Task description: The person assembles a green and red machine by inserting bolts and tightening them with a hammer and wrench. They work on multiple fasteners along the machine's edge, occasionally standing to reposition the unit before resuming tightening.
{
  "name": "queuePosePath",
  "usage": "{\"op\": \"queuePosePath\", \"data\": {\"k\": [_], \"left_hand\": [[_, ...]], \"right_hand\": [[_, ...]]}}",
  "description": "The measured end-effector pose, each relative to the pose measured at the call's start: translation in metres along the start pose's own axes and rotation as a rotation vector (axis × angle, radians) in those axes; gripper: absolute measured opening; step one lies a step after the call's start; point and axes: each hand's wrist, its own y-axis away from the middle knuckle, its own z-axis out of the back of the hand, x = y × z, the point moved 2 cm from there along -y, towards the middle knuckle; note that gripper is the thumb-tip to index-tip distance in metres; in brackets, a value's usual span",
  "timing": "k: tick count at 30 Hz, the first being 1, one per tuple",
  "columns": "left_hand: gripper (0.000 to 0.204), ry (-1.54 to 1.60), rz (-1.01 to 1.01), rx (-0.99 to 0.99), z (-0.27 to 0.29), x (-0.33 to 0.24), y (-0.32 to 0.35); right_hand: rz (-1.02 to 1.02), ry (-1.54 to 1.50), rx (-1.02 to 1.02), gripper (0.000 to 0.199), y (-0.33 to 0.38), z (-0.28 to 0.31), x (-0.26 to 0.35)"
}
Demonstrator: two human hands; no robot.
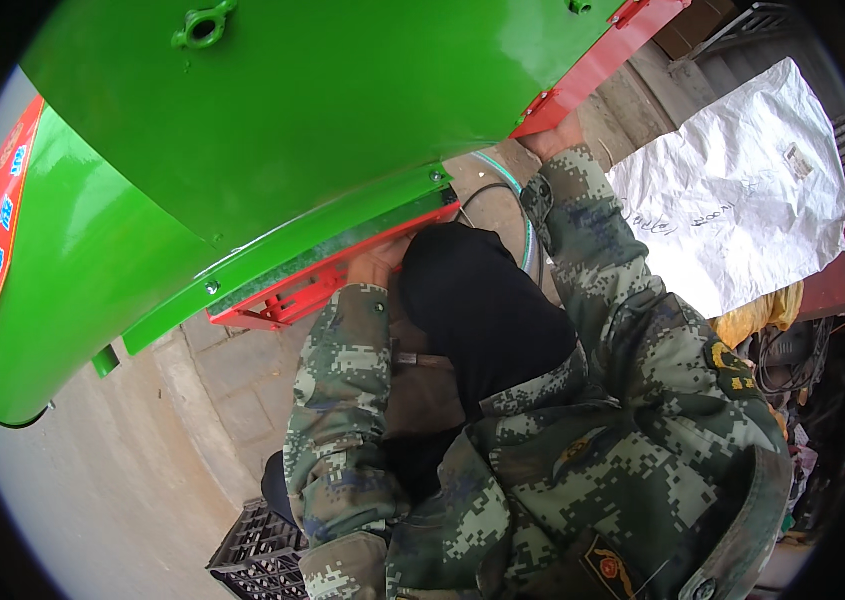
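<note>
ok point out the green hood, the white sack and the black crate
green hood (273,110), head view, on its broad painted panel
white sack (743,190), head view, on the middle of its flat face
black crate (258,555), head view, on its lattice side wall

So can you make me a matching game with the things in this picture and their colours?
Things:
1. hood
2. frame
3. sack
4. crate

Colours:
A. white
B. black
C. green
D. red

Pairs: 1-C, 2-D, 3-A, 4-B.

The left hand touches the frame. The right hand touches the red edge.
</note>
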Motion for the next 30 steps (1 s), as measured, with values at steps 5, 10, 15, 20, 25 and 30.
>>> {"op": "queuePosePath", "data": {"k": [5,10,15,20,25,30], "left_hand": [[0.023,-0.113,0.081,-0.158,0.025,0.003,-0.006],[0.021,-0.238,0.006,-0.338,0.024,0.006,-0.004],[0.02,-0.142,-0.023,-0.452,0.01,0.006,-0.002],[0.019,-0.027,0.0,-0.347,0.006,0.003,0.0],[0.02,0.074,0.001,-0.186,0.006,0.0,0.002],[0.02,-0.125,-0.017,-0.268,-0.004,-0.001,0.001]], "right_hand": [[0.044,-0.02,-0.031,0.034,-0.028,0.023,0.01],[0.082,-0.001,-0.079,0.034,-0.034,0.024,0.008],[0.105,0.023,-0.11,0.034,-0.032,0.02,0.007],[0.119,0.045,-0.121,0.035,-0.03,0.021,0.006],[0.137,0.055,-0.136,0.035,-0.028,0.021,0.006],[0.146,0.1,-0.156,0.036,-0.031,0.027,0.006]]}}
